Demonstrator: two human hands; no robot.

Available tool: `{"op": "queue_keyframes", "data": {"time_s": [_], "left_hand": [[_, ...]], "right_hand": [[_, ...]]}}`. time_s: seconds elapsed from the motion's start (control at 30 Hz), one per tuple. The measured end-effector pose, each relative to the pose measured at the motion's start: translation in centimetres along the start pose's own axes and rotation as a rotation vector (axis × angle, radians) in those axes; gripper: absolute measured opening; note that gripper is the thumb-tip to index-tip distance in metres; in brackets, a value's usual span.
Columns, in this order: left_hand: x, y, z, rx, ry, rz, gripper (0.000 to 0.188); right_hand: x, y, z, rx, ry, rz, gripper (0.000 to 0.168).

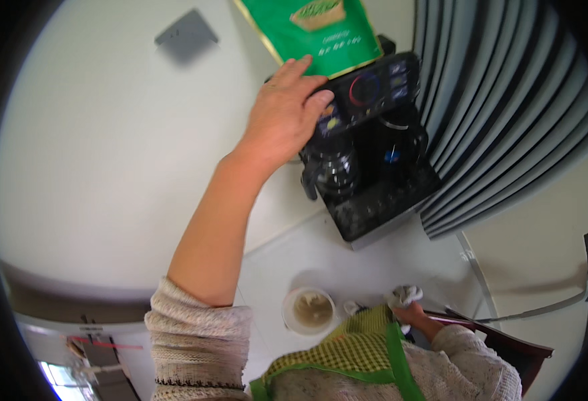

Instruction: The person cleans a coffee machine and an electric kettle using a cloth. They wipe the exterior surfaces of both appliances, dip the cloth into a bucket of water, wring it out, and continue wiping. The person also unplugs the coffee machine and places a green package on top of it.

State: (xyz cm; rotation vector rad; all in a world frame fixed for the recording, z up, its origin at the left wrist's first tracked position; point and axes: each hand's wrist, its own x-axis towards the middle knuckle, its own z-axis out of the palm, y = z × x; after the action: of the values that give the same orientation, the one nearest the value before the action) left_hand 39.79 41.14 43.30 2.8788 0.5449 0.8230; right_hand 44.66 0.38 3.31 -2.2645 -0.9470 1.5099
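Observation:
My left hand (286,113) reaches up to the top front edge of a black hot-water dispenser (381,175). Its fingertips overlap the lower corner of a green packet (331,35) with a gold border, and its thumb lies over the lit control panel (374,92). Blur hides whether these fingers grip the packet or only touch it. Low on the right, my right hand (410,313) is closed around a crumpled grey cloth (405,295). A glass kettle (335,170) with a black handle sits in the dispenser's left bay.
A white bucket (286,321) with cloudy water stands on the pale tiled floor (274,265). Grey pleated curtain folds (494,125) hang right beside the dispenser. A grey plate (186,35) is on the white wall (123,150). A dark red piece of furniture (519,346) is at lower right.

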Motion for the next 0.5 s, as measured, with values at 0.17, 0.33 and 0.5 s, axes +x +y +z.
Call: {"op": "queue_keyframes", "data": {"time_s": [0.17,0.33,0.5], "left_hand": [[-16.9,-1.0,-1.5,-0.348,-0.114,-0.369,0.027],[-50.2,2.6,2.8,-0.178,-0.439,-0.988,0.028],[-72.8,19.4,3.0,-0.3,-0.956,-1.552,0.032]], "right_hand": [[0.7,-0.7,-0.3,0.009,-0.007,0.185,0.075],[2.3,-2.5,0.7,-0.099,-0.081,0.07,0.08],[5.2,0.0,4.8,0.22,-0.206,-0.109,0.052]]}}
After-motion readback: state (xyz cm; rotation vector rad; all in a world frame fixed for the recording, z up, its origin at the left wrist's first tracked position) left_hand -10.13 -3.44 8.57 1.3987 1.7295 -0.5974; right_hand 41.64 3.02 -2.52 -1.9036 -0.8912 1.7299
